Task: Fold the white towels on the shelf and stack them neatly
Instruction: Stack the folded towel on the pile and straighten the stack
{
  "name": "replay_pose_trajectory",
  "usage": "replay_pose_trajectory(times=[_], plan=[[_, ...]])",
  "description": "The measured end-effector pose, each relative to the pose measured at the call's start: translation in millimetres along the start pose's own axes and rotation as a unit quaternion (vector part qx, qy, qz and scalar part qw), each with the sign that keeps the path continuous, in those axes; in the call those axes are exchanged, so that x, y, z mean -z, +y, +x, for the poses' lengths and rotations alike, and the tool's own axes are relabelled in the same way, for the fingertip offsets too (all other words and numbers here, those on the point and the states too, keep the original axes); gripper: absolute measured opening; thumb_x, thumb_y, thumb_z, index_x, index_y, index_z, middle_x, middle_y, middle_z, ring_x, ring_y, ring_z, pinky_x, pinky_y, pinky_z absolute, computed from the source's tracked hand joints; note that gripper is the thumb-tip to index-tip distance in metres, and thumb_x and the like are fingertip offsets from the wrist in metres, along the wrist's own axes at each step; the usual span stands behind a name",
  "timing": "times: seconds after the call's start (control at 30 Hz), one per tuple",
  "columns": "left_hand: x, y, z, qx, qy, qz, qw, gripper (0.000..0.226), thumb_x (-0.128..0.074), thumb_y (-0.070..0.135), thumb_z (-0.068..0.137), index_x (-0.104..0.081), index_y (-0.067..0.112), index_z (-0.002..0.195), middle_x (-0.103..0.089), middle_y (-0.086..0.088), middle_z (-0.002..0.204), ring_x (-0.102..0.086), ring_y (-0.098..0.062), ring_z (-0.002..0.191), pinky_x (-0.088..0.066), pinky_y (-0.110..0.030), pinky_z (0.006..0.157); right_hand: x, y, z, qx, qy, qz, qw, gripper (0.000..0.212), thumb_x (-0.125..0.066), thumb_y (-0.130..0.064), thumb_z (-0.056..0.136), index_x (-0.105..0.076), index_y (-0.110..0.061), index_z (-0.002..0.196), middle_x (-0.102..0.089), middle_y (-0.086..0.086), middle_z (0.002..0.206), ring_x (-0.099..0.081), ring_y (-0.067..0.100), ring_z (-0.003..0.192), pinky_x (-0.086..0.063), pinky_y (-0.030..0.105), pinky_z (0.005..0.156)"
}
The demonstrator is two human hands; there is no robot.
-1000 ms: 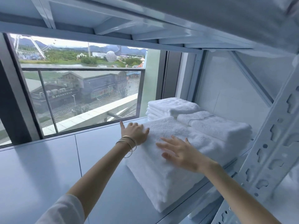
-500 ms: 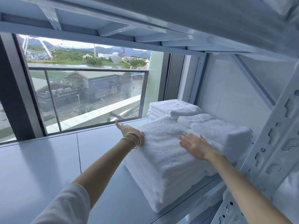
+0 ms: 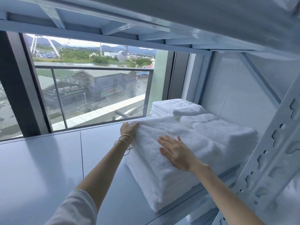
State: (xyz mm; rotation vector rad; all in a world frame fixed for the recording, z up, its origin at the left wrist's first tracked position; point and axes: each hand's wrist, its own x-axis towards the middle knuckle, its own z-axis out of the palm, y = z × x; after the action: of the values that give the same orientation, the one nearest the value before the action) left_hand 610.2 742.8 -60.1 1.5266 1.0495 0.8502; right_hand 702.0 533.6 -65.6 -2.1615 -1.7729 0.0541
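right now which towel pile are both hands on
The big front stack, nearest the camera: left hand at its far corner, right hand flat on top. The others sit behind, untouched.

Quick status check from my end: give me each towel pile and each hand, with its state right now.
Front towel stack: folded, lying flat at the shelf's front edge.
Right towel pile: folded, behind it.
Back towel pile: folded, by the window.
Left hand: touching the front stack's far corner.
Right hand: flat on its top.
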Motion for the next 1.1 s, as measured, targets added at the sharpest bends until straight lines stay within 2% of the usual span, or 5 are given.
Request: replay_pose_trajectory(times=[0.07,0.23,0.43,0.87,1.1], plan=[[7,-1,3,0.037,-0.004,-0.032,0.999,0.029,-0.064,0.033,0.062,-0.057,0.006,0.071,-0.054,-0.007,0.080,-0.052,-0.023,0.083,-0.036,-0.028,0.065,-5,3,-1,-0.002,0.000,-0.008,1.000,0.102,0.012,-0.085,0.065,-0.026,-0.035,0.146,-0.019,-0.017,0.154,-0.009,0.002,0.143,0.006,0.038,0.115],[0,3,2,-0.050,0.008,0.203,0.978,0.032,-0.053,0.012,0.088,-0.047,-0.003,0.116,-0.053,-0.020,0.122,-0.047,-0.036,0.121,-0.039,-0.043,0.098,8,1,4,-0.032,-0.058,-0.017,0.998,0.058,-0.022,-0.061,0.092,-0.024,-0.038,0.145,-0.015,-0.015,0.155,-0.008,0.008,0.144,0.004,0.047,0.114],[-20,13,-42,-0.297,-0.154,0.529,0.780,0.047,-0.031,0.035,0.100,-0.033,0.017,0.143,-0.020,-0.003,0.156,-0.005,-0.021,0.146,0.001,-0.049,0.116,8,1,17,-0.014,-0.068,-0.049,0.996,0.053,-0.026,-0.050,0.098,-0.017,-0.034,0.148,-0.010,-0.012,0.157,-0.005,0.005,0.144,0.002,0.044,0.117],[28,-33,-44,-0.320,-0.111,0.461,0.820,0.123,0.013,0.091,0.055,-0.038,0.019,0.141,-0.030,-0.004,0.151,-0.017,-0.020,0.143,-0.011,-0.039,0.118,15,46,-35,-0.097,-0.008,-0.067,0.993,0.091,-0.001,-0.081,0.074,-0.026,-0.031,0.146,-0.016,-0.005,0.157,-0.007,0.011,0.145,0.003,0.039,0.117],[29,-31,-109,-0.460,-0.188,0.434,0.751,0.093,-0.001,0.081,0.076,-0.027,0.025,0.146,-0.027,-0.004,0.153,-0.012,-0.025,0.144,-0.003,-0.043,0.119,4,23,-63,-0.005,0.064,-0.030,0.997,0.097,-0.008,-0.086,0.071,-0.031,-0.027,0.145,-0.024,-0.006,0.154,-0.010,0.014,0.144,0.000,0.048,0.115]])
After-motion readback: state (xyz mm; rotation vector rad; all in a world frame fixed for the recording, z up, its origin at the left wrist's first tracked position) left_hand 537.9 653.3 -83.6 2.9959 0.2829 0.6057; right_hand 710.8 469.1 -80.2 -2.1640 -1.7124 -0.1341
